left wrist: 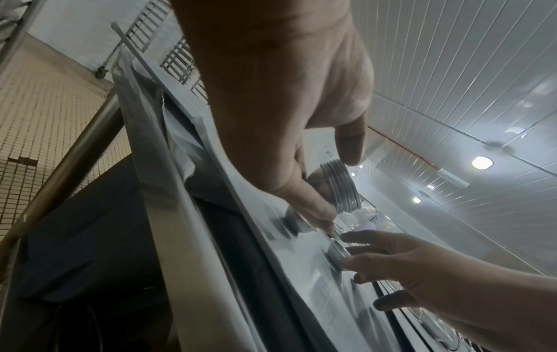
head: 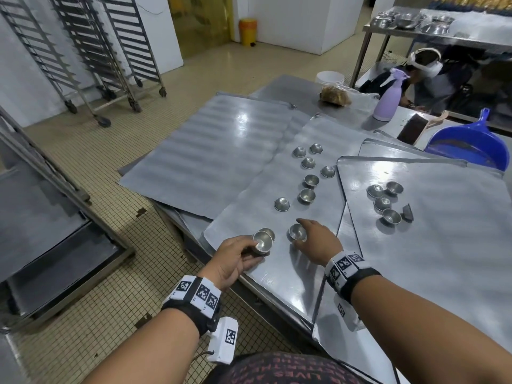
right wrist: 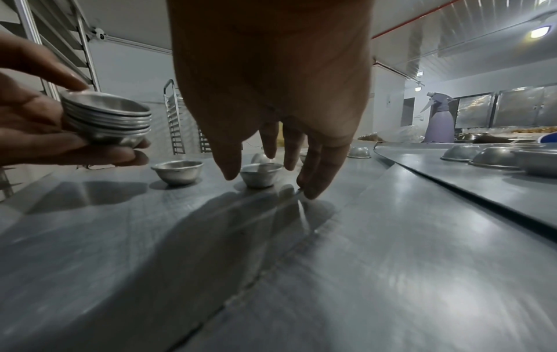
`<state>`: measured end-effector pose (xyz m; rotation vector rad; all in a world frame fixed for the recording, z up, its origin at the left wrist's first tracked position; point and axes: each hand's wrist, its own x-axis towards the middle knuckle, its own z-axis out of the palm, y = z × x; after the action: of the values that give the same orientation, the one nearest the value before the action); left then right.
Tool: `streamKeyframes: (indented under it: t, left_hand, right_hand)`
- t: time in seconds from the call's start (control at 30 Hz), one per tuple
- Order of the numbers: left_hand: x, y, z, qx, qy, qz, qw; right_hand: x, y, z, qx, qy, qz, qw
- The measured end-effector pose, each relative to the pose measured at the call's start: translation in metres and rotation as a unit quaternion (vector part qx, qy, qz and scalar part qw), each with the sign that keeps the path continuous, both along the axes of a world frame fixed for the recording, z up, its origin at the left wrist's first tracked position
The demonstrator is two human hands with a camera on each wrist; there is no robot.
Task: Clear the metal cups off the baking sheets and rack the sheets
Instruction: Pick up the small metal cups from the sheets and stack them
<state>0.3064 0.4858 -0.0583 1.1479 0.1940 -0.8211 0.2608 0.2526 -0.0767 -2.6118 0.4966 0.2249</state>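
Our left hand (head: 234,257) grips a nested stack of cups (right wrist: 107,119) just above the middle baking sheet (head: 277,261) on the tabletop (head: 291,90) — one cup (right wrist: 178,172) sits beside it. Our right hand (head: 318,239) reaches around another cup (head: 297,232), fingers loose, not yet closed — more cups (head: 308,180) lie beyond.

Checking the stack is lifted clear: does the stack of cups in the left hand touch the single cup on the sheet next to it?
Apart. The right wrist view shows the stack of cups, held by the left hand, above the single cup, with background visible between them.
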Motion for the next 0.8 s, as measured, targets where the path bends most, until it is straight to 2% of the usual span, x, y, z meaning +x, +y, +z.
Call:
streamKeyframes:
  t: [0.37, 0.8]
  left_hand:
    - [0.0, -0.013, -0.006, 0.017, 0.015, -0.004, 1.0]
    - [-0.013, -0.016, -0.007, 0.001, 0.023, 0.01, 1.0]
  right_hand:
    - [-0.001, -0.001, 0.003, -0.046, 0.031, 0.03, 0.998]
    - [-0.024, 0.005, 0.003, -0.014, 0.003, -0.003, 1.0]
